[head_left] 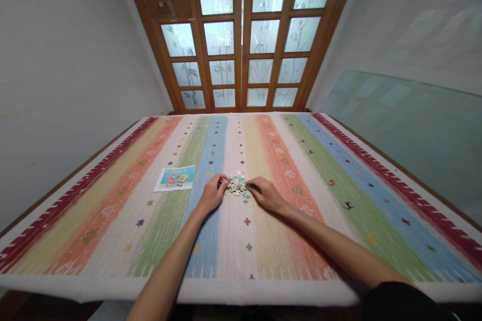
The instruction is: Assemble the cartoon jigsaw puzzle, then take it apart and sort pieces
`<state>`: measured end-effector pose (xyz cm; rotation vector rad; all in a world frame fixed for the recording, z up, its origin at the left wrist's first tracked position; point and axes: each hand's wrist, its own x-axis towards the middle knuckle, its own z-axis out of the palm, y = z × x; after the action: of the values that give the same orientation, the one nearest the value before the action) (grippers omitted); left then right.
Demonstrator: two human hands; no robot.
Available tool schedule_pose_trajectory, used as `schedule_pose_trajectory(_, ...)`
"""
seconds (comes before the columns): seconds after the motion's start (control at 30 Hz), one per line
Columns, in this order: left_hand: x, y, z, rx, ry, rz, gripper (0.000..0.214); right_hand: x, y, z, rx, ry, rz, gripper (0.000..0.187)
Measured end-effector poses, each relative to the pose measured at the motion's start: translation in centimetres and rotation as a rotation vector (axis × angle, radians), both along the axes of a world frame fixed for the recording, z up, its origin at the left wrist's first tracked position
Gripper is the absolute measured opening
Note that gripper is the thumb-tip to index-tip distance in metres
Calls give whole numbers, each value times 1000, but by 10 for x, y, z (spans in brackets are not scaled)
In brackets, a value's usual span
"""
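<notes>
Head view: heap of knobbed beige-and-teal jigsaw pieces (238, 184) midway between left and right edges of striped-cloth-covered bench (271, 256). Left hand (214, 193), right hand (269, 195) flank it; can't tell if either grip pinches pieces.

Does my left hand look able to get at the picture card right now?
Probably yes: your left hand is at the puzzle pieces, and only striped cloth seems to lie between it and the picture card.

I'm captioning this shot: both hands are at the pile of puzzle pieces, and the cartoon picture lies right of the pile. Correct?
Not quite: the head view shows the cartoon picture lying left of the pile of puzzle pieces, not right. The rest stands.
</notes>
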<state>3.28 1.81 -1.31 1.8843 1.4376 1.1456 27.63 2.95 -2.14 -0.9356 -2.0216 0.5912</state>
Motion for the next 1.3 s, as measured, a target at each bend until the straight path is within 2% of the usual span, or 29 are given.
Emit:
schedule_pose_trajectory(0.27, -2, 0, 0, 14, -39, 31, 16, -8, 5, -4, 62, -10, -15, 17)
schedule_pose_trajectory(0.43, -1, -1, 5, 31, -84, 14, 18, -15, 2, 4, 91, -17, -20, 17)
schedule_pose_trajectory(0.53, 3, -2, 8, 30, -118, -32, 19, -23, 0, 13, 78, 17, 23, 21)
schedule_pose_trajectory(0.67, 9, -5, 11, 25, -143, -90, 18, -35, -1, 19, -6, 65, 68, 21)
schedule_pose_trajectory(0.87, 13, -12, 11, 68, -145, -49, 17, -48, 3, 19, -191, 218, -8, 19)
schedule_pose_trajectory(1.0, 13, -14, 9, 107, -106, -22, 15, -52, 7, 18, -271, 225, -65, 18)
schedule_pose_trajectory(1.17, 9, -14, 8, 151, -16, -1, 14, -47, 11, 16, -168, 119, -166, 18)
schedule_pose_trajectory(1.3, 5, -13, 5, 168, 108, -25, 12, -37, 13, 12, -69, -10, -128, 24)
